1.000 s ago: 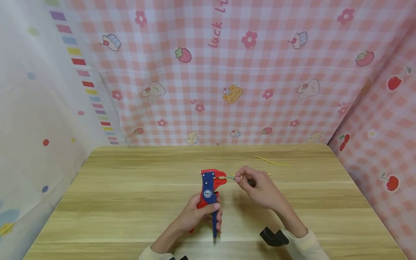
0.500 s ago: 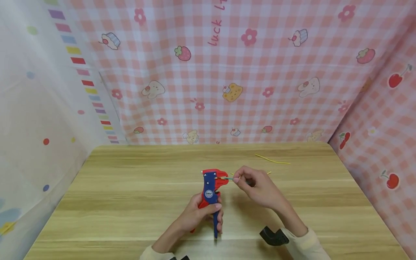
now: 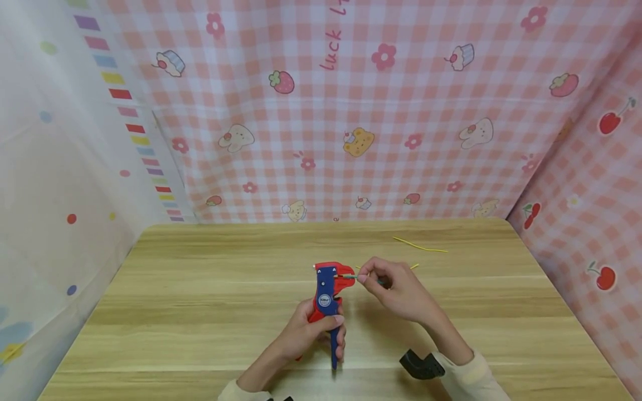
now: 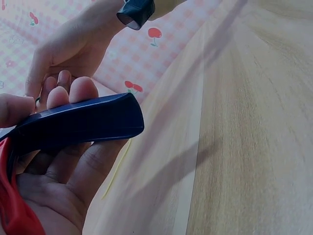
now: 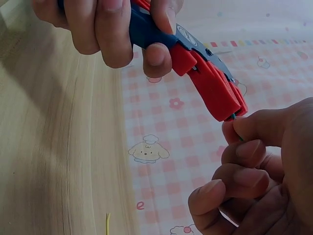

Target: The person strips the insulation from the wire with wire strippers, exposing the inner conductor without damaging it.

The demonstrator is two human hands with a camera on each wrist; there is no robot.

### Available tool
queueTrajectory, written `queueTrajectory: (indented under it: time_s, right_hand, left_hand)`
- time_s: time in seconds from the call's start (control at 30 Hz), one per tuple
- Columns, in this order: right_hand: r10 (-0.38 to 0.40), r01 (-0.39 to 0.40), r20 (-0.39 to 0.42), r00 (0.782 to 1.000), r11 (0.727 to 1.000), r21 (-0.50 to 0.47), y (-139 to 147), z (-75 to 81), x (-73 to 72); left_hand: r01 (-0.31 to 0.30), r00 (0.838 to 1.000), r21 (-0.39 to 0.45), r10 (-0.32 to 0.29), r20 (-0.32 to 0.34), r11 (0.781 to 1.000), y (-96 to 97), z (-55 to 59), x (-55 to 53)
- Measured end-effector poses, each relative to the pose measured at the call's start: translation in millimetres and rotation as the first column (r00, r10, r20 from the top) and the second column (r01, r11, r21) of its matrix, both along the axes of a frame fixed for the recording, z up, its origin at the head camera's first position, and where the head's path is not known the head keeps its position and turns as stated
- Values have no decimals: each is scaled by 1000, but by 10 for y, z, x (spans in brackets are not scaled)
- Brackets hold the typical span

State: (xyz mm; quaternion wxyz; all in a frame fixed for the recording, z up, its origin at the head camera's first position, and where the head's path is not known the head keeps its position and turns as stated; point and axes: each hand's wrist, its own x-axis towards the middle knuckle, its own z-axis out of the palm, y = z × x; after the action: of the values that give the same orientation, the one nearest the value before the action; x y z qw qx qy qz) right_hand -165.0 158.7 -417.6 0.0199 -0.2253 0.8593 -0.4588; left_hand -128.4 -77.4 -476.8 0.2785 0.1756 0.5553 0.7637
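left hand (image 3: 307,333) gripping wire stripper (image 3: 328,291) by its rigid handles above desk (image 3: 200,301) | right hand (image 3: 396,289) pinching thin green wire (image 3: 353,275), feeding the stripper's head | wire looking light, floppy, best pinched near its tip

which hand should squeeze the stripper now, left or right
Left, most likely. The left hand already grips the wire stripper by its handles, while the right hand pinches the green wire at the stripper's head.
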Motion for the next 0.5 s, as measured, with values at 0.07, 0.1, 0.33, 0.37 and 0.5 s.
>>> queueTrajectory:
  time_s: [0.07, 0.1, 0.33, 0.37, 0.5]
  right_hand:
    - [1, -1, -1, 1000, 1000, -3, 1, 2, 3]
    - [2, -2, -5, 1000, 1000, -4, 1, 3, 5]
    - [9, -10, -24, 1000, 1000, -5, 4, 2, 1]
    - [10, -10, -22, 1000, 1000, -5, 5, 2, 1]
    - [17, -17, -10, 1000, 1000, -7, 13, -1, -2]
  left_hand:
    - [-4, 1000, 3, 4, -4, 1000, 7, -1, 6]
    - [-5, 1000, 7, 6, -10, 1000, 11, -3, 10]
    - [-43, 998, 3, 43, -41, 999, 50, -30, 44]
    - [-48, 998, -9, 48, -34, 999, 56, -35, 47]
    - [-64, 998, -73, 66, 13, 995, 74, -47, 49]
